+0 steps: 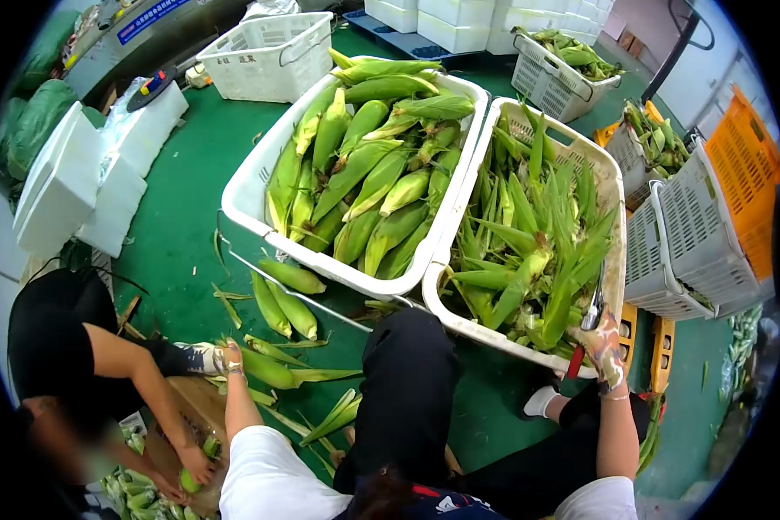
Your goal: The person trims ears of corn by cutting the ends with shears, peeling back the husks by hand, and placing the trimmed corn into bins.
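My right hand (605, 347), in a camouflage-patterned glove, is closed round a red-handled knife (575, 361) at the near right corner of the right white crate (516, 340). Long green leaves and husks (529, 251) fill this crate. My left hand (233, 357) is low at the left, beside a green corn cob (267, 368) on the floor; its fingers are too small and unclear to read. Unhusked corn cobs (377, 173) are heaped in the left white crate (243, 195). More cobs (293, 312) lie on the green floor in front of it.
At the lower left a co-worker (143, 373) bends over corn, one shoe (201, 358) near my left hand. White foam boxes (117, 195) stand behind them. Stacked crates (689, 217) are at the right. A white crate (264, 65) and a crate of husks (550, 82) stand farther back.
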Demonstrator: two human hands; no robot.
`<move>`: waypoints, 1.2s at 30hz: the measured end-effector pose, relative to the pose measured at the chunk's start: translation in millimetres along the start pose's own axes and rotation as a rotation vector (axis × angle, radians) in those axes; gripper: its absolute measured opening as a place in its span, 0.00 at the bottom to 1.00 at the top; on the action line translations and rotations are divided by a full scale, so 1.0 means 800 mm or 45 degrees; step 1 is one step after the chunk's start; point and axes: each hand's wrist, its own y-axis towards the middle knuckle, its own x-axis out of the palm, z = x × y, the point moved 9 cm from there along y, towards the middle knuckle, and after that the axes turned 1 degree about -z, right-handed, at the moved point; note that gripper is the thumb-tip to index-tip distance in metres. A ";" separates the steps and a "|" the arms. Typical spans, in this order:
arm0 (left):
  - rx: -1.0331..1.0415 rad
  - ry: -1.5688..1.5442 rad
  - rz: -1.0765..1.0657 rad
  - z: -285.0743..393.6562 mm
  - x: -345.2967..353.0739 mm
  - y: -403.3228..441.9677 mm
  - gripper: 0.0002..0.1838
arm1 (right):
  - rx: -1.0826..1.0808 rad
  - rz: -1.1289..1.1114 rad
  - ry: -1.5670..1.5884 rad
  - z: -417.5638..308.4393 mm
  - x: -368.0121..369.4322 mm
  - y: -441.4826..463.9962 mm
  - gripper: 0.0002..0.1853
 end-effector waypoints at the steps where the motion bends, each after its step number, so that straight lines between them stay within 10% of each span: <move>1: 0.023 -0.007 0.070 0.014 -0.003 -0.008 0.25 | 0.013 0.030 -0.019 0.002 0.000 -0.005 0.29; 3: -0.026 -0.062 -0.233 0.040 0.027 0.021 0.19 | 0.100 -0.076 0.016 0.010 0.009 -0.007 0.29; 8: 0.808 -0.983 0.687 0.350 -0.253 -0.029 0.23 | 0.199 -0.056 -0.073 -0.010 0.008 -0.002 0.31; 10: 1.312 -1.540 -0.243 0.506 -0.278 -0.079 0.19 | 0.205 -0.038 -0.280 0.022 0.015 0.005 0.37; 11: 1.443 -1.238 -0.563 0.567 -0.229 -0.077 0.20 | 0.294 -0.059 -0.264 0.029 0.026 0.006 0.40; 13: 1.444 -0.044 -0.315 0.641 -0.145 -0.093 0.23 | 0.162 -0.137 -0.403 0.003 0.028 0.003 0.43; 15: 2.086 -0.157 -0.151 0.682 -0.132 -0.175 0.26 | 0.138 -0.174 -0.327 0.013 0.039 -0.004 0.39; 17: 1.583 -0.075 -0.560 0.686 -0.084 -0.160 0.35 | -0.036 -0.167 0.066 -0.011 0.018 -0.016 0.27; 18: 1.795 -0.187 -0.171 0.687 -0.054 -0.130 0.32 | -0.159 -0.110 0.138 -0.005 0.020 -0.016 0.23; 27: 1.713 -0.217 -0.097 0.695 -0.247 -0.214 0.28 | -0.480 0.070 0.503 -0.029 -0.049 -0.036 0.19; 36: 2.316 -0.476 -0.020 0.642 -0.501 -0.457 0.25 | -1.109 0.407 0.477 -0.131 -0.101 -0.030 0.31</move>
